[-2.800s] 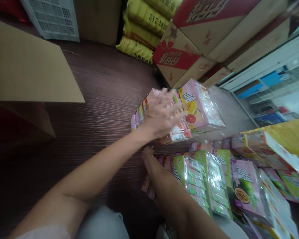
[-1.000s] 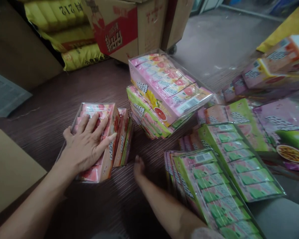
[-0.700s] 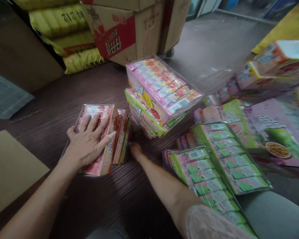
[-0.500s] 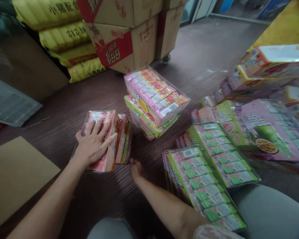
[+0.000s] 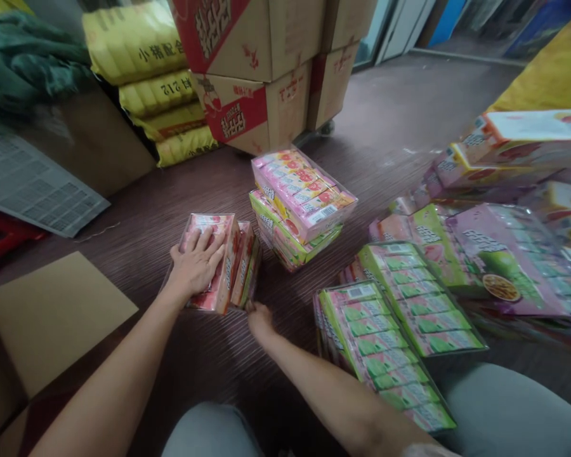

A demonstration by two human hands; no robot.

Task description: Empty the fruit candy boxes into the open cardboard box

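Note:
My left hand [image 5: 197, 264] lies flat, fingers spread, on top of a pink shrink-wrapped snack box pack [image 5: 216, 251] that stands with two thinner packs on the dark wooden floor [image 5: 137, 222]. My right hand [image 5: 258, 315] sits low at the near right corner of that group, its fingers curled against the floor and the packs; what it grips, if anything, is hidden. Just behind stands a small stack of pink and green packs [image 5: 299, 203].
Green-topped packs [image 5: 385, 330] and purple and pink packs [image 5: 509, 254] lie spread to the right. Cardboard cartons [image 5: 261, 70] and yellow sacks [image 5: 157, 82] stand at the back. A flat cardboard sheet [image 5: 52, 311] and a grey crate panel [image 5: 33, 190] lie left.
My left hand moved the pink pack from beside the stack down to the floor on the left and now presses on it. My right hand has come up against that group's corner. The view tilted up.

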